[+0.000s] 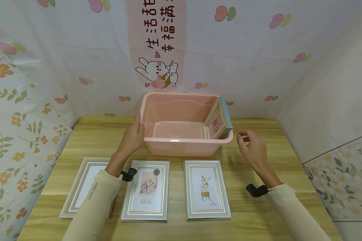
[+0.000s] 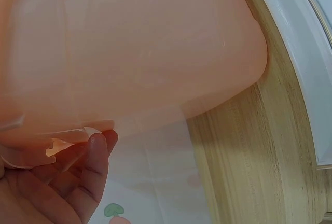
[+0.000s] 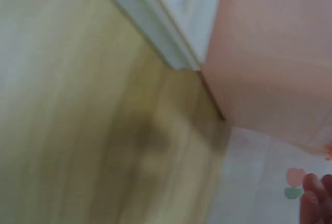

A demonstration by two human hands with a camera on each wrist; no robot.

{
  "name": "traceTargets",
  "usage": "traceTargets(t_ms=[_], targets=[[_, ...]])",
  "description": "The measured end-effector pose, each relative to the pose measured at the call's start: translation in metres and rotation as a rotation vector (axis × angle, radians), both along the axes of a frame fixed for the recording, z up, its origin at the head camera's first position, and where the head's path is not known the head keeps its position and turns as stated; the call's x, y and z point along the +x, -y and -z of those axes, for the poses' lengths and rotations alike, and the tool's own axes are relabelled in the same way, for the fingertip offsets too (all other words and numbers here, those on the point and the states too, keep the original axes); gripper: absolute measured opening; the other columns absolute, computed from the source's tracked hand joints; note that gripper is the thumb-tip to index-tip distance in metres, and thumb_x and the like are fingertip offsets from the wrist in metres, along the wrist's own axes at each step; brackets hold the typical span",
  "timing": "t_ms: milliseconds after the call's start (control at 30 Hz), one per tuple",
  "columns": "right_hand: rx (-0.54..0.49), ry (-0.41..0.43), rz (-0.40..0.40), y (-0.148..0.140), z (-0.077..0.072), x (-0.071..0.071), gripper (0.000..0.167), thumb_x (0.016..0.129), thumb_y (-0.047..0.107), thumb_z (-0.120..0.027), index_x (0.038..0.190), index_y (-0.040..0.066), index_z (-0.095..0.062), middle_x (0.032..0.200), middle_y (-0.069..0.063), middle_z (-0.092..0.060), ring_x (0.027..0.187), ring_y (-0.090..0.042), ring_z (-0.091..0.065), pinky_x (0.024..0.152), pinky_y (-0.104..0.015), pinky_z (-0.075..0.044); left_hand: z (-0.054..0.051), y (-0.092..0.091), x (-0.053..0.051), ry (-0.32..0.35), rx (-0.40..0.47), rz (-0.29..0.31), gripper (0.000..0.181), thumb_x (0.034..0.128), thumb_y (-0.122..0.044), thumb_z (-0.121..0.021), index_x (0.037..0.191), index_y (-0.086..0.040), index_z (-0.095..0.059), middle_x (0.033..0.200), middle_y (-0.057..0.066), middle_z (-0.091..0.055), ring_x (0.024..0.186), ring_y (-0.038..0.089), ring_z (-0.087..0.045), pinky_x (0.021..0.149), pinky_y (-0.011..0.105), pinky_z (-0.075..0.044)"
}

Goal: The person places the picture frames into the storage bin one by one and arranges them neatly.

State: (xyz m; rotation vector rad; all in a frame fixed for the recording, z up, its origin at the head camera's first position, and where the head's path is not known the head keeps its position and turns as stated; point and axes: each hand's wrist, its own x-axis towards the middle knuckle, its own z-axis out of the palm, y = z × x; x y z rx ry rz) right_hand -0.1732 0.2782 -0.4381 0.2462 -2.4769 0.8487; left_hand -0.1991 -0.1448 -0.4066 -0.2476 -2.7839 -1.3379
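Observation:
A pink plastic bin stands at the back of the table. My left hand grips its left rim, and in the left wrist view the fingers curl at the rim's edge. Inside the bin, a picture frame with a flower print leans at the right end, with a blue edge showing behind it. My right hand hovers just right of the bin, fingers loosely bent, holding nothing. Only its fingertips show in the right wrist view, apart from the bin.
Three picture frames lie face up before the bin: a cream one partly under my left forearm, a white one with a flower print, and a white one with a plant drawing. A patterned cloth hangs behind the wooden table.

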Motion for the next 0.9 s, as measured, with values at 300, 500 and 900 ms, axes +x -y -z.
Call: traceTargets(t_ms=[300, 500, 900], targets=[[0.074, 0.393, -0.094, -0.006, 0.019, 0.008, 0.032, 0.096, 0.022, -0.06, 0.118, -0.002, -0.063, 0.115, -0.021, -0.067, 0.094, -0.037, -0.069, 0.072, -0.049, -0.056, 0.0, 0.001, -0.001, 0.01, 0.0, -0.002, 0.058, 0.1071, -0.015, -0.028, 0.157, 0.003, -0.004, 0.153, 0.032, -0.032, 0.132, 0.044, -0.046, 0.11, 0.057, -0.036], [0.067, 0.619, -0.238, -0.003, 0.028, 0.01, 0.035, 0.096, 0.019, -0.063, 0.121, -0.005, -0.06, 0.12, -0.024, -0.065, 0.101, -0.038, -0.068, 0.078, -0.047, -0.057, 0.0, 0.001, 0.0, 0.02, -0.012, -0.003, 0.058, 0.1072, -0.015, -0.027, 0.157, 0.002, -0.003, 0.157, 0.029, -0.026, 0.138, 0.043, -0.039, 0.113, 0.056, -0.031], [0.206, 0.74, -0.425, 0.008, 0.041, 0.012, 0.058, 0.086, 0.027, -0.077, 0.129, -0.005, -0.056, 0.125, -0.021, -0.063, 0.111, -0.036, -0.06, 0.093, -0.054, -0.049, -0.002, 0.0, 0.0, 0.029, -0.009, -0.001, 0.058, 0.1075, -0.015, -0.027, 0.157, 0.002, -0.002, 0.158, 0.028, -0.024, 0.138, 0.044, -0.038, 0.113, 0.056, -0.031]])
